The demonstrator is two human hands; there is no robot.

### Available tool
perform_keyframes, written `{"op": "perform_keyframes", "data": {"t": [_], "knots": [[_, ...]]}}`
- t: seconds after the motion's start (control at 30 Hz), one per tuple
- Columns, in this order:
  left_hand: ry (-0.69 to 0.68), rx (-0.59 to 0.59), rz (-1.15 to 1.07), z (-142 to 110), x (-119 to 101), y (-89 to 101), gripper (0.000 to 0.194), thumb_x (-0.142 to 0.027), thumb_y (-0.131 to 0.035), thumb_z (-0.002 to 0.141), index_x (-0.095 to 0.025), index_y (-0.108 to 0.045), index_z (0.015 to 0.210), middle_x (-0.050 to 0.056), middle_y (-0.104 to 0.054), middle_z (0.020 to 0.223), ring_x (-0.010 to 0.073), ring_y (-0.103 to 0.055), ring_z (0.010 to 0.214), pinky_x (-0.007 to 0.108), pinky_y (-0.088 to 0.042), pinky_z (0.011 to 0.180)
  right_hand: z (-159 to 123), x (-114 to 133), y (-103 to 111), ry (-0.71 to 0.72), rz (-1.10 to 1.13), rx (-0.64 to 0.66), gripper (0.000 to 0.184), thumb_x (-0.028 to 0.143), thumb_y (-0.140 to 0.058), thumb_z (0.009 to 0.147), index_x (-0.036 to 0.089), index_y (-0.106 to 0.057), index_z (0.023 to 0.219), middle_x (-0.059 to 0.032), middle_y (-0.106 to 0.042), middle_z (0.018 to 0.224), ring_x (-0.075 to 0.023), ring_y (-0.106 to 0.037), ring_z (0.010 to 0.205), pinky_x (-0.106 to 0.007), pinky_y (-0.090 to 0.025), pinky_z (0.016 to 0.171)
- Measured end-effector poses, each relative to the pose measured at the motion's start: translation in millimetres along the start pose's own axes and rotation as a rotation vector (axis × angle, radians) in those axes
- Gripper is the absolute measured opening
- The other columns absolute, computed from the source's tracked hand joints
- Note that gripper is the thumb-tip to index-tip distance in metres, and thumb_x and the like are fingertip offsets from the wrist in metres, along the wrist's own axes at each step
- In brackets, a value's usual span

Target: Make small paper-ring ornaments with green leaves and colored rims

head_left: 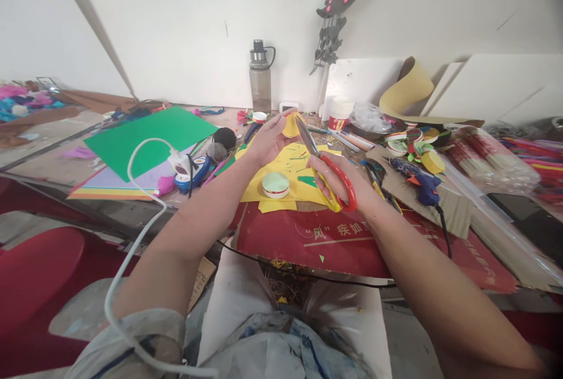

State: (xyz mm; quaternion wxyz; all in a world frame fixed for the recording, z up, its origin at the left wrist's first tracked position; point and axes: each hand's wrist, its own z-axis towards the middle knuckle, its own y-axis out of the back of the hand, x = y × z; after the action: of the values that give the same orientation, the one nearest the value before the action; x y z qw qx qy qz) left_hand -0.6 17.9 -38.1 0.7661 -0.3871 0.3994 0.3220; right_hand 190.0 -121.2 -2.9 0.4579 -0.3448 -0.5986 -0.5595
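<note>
My left hand (271, 138) pinches a small round yellow disc (291, 126) above the far part of the table. In my right hand (329, 175) is a pair of scissors (311, 139) with red and yellow handles. The blades point up and away, their tips right at the disc's edge; whether they touch it I cannot tell. Below both hands lies a yellow paper sheet (253, 182) strewn with green scraps. On its near part sits a low round cup piece (275, 185) with a pale green top and a white and red side.
Green paper (149, 135) lies on the left, near a white cable (127, 250). A bottle (261, 80) and stacked paper cups (340, 114) stand at the back. To the right, a blue glue gun (420, 182) rests on cardboard (455, 209). A red board (272, 238) covers the near edge.
</note>
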Motion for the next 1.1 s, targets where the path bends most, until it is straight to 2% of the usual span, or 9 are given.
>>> {"op": "perform_keyframes", "data": {"t": [0.13, 0.33, 0.57, 0.93, 1.1], "knots": [[0.009, 0.007, 0.024, -1.3, 0.9, -3.8, 0.038, -0.049, -0.077, 0.095, -0.027, -0.077, 0.125, 0.010, -0.074, 0.141, 0.0335, -0.060, 0.146, 0.060, -0.049, 0.120, -0.8, 0.1, -3.7, -0.023, 0.010, 0.017, 0.045, 0.063, -0.067, 0.095, 0.024, -0.050, 0.080, 0.0063, -0.051, 0.052, -0.0092, -0.046, 0.040, -0.022, -0.036, 0.041], [-0.019, 0.039, 0.071, -2.9, 1.1, -7.1, 0.042, -0.050, -0.082, 0.090, -0.027, -0.078, 0.126, 0.010, -0.074, 0.141, 0.0328, -0.059, 0.146, 0.058, -0.048, 0.121, 4.8, -13.9, -0.5, 0.074, 0.005, 0.033, 0.051, 0.072, -0.060, 0.095, 0.024, -0.051, 0.080, 0.0057, -0.053, 0.053, -0.0090, -0.047, 0.039, -0.023, -0.037, 0.041], [-0.043, 0.075, 0.127, -2.4, 3.4, -5.4, 0.044, -0.051, -0.082, 0.090, -0.028, -0.078, 0.127, 0.009, -0.074, 0.139, 0.0315, -0.062, 0.142, 0.055, -0.050, 0.119, 5.7, -15.2, -0.4, 0.081, 0.028, 0.046, 0.055, 0.077, -0.061, 0.091, 0.025, -0.052, 0.081, 0.0057, -0.054, 0.053, -0.0098, -0.047, 0.038, -0.024, -0.037, 0.039], [-0.042, 0.069, 0.158, -2.0, 4.7, -4.9, 0.047, -0.052, -0.082, 0.089, -0.028, -0.077, 0.129, 0.010, -0.074, 0.139, 0.0300, -0.065, 0.136, 0.053, -0.051, 0.118, 0.7, -4.0, -3.6, -0.020, 0.054, 0.038, 0.043, 0.063, -0.061, 0.098, 0.024, -0.053, 0.082, 0.0061, -0.051, 0.048, -0.0104, -0.044, 0.035, -0.023, -0.036, 0.037], [-0.053, 0.091, 0.165, -1.0, 5.6, -3.2, 0.050, -0.055, -0.083, 0.088, -0.029, -0.077, 0.130, 0.009, -0.075, 0.137, 0.0274, -0.068, 0.130, 0.049, -0.054, 0.114, 2.3, -7.9, -2.8, 0.016, 0.064, 0.044, 0.044, 0.064, -0.062, 0.097, 0.023, -0.055, 0.082, 0.0058, -0.052, 0.049, -0.0098, -0.045, 0.035, -0.022, -0.037, 0.037]]}}
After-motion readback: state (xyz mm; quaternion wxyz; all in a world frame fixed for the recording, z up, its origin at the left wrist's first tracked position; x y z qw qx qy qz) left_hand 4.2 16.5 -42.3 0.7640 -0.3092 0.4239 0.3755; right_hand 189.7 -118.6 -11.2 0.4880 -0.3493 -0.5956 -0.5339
